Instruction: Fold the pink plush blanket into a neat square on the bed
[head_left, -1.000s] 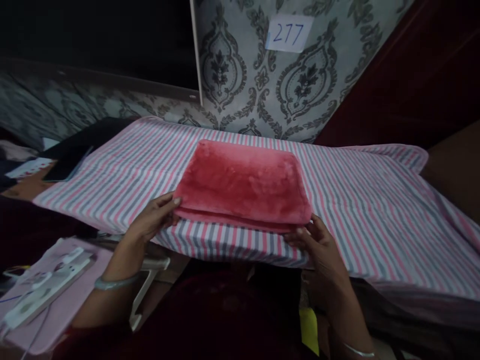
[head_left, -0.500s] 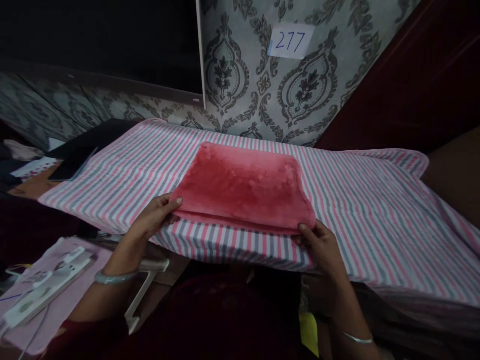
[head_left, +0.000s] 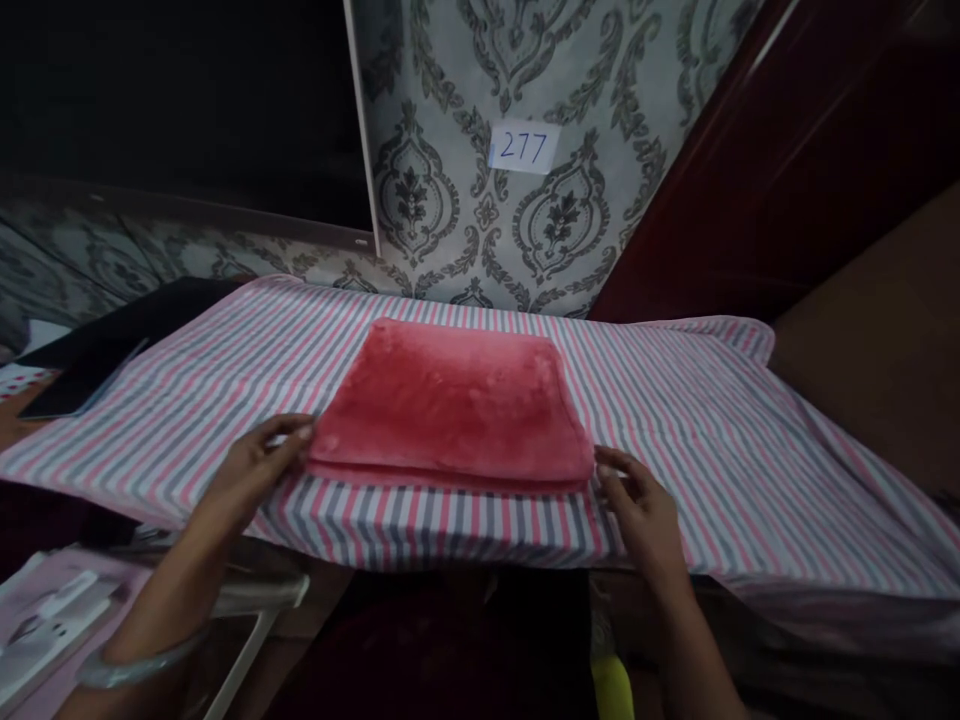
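One folded plush red towel [head_left: 452, 405]

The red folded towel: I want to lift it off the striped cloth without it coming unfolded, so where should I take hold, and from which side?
Probably grip the towel at its two near corners, coming in from either side, where the left hand and right hand already sit. The layered edges face the person, so pinching all layers there should keep the fold together on the striped cloth.

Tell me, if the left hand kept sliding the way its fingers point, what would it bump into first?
The left hand points right along the striped cloth, so it would probably meet the near left corner of the folded red towel, just beyond its fingertips.
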